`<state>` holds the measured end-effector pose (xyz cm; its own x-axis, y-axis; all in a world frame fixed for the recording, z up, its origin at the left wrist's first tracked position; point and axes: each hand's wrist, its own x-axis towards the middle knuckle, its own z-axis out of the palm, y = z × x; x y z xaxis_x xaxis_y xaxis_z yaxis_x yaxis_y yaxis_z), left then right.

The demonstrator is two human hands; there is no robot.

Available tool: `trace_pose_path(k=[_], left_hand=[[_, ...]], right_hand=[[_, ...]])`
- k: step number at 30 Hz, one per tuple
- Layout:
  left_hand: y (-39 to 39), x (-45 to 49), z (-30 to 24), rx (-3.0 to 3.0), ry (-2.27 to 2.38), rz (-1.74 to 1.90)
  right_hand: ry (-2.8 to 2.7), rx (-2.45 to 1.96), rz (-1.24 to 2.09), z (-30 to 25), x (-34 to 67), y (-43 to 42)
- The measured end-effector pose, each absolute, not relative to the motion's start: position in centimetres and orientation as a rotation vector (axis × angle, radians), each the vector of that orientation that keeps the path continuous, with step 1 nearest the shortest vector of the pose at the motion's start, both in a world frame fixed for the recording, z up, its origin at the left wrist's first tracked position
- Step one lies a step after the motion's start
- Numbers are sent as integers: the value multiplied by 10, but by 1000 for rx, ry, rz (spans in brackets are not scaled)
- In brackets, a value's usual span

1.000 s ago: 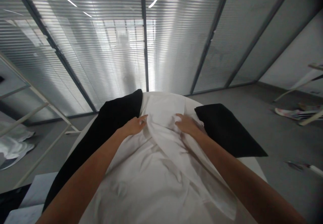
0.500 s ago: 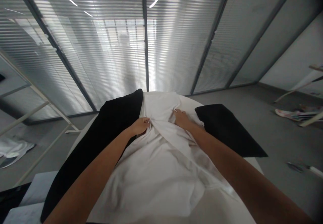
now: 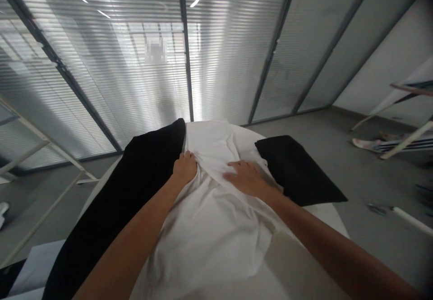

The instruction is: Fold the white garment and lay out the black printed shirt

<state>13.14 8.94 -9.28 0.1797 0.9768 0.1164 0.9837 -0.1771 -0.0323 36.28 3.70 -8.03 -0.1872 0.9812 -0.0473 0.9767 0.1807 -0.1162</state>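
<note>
On the bench [image 3: 304, 264] in front of me, my right hand [image 3: 248, 178] has slid back from the far edge of the white garment [image 3: 209, 228] and now lies flat on it, fingers spread, so the fold looks pressed down. My left hand [image 3: 185, 167] has closed, pinching a bunch of cloth. The garment lies crumpled between two black cloths [image 3: 135, 187], creased lengthwise.

Bare forearms (apparently sleeveless), ringless hands [image 3: 216, 173].
</note>
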Motion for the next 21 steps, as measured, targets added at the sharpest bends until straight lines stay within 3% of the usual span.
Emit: trace_pose_path(k=[11, 17, 21], left_hand=[[86, 141, -75, -2289, -2096, -197], [31, 147, -60, -2540, -1977, -147], [4, 135, -60, -2579, -2199, -25]], right_hand=[[-2506, -1840, 207, -95, 364, 76], [-2334, -1822, -309, -83, 349, 81], [-2251, -1839, -387, -78, 333, 54]])
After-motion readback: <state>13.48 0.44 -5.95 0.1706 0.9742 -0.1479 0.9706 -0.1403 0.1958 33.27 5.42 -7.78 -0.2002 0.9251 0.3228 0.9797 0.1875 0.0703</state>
